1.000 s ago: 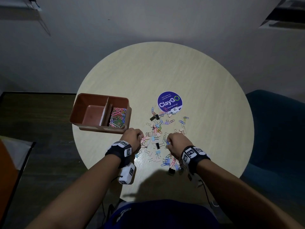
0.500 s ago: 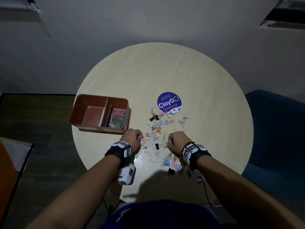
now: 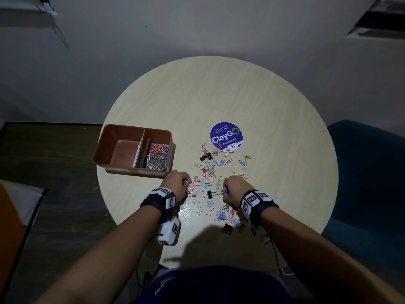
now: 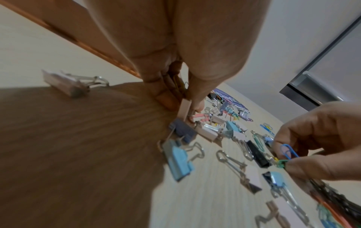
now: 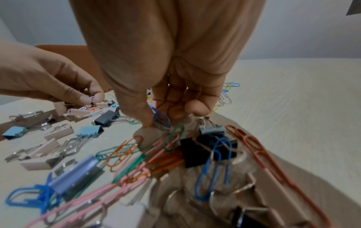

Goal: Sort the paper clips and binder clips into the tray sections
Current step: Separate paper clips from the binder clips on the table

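We see coloured paper clips filling our brown tray's right section; mixed binder clips and paper clips lie scattered beside it.

A round counter with a pale wood-grain top fills the middle of the head view, brightly lit at its centre while the room around it lies dim. A round purple sticker reading "ClayGo" lies flat on it. Behind stands a plain grey wall. To the left lies a dark wood-patterned floor, with an orange object at the edge. A dark blue upholstered chair sits just beside the counter on the right.
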